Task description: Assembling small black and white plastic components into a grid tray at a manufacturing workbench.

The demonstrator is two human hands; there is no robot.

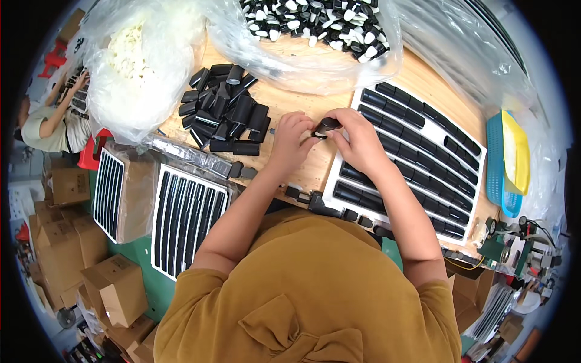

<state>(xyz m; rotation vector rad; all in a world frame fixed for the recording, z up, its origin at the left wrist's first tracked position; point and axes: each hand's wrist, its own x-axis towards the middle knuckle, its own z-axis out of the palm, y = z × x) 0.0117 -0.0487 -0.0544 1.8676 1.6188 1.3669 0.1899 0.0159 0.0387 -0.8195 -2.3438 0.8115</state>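
Note:
My right hand (pixel 361 140) grips a short black tube (pixel 328 124) between thumb and fingers, just above the table's near middle. My left hand (pixel 292 143) meets it from the left, thumb and fingertips pinched at the tube's near end. Whatever small part lies in that pinch is too small to make out. Left of my hands, similar black tubes (pixel 242 110) lie in a loose pile on the wooden table (pixel 289 97). Beneath and beyond my right forearm, a white tray (pixel 431 128) carries black tubes in long rows, with a gap in one row.
At the back lies an open plastic bag of small black and white parts (pixel 315 21); another bag of pale pieces (pixel 130 54) is at left. A blue basket (pixel 496 163) holds something yellow at right. Filled trays (pixel 187 218) and cartons (pixel 115 290) stand lower left. A person (pixel 54 124) works far left.

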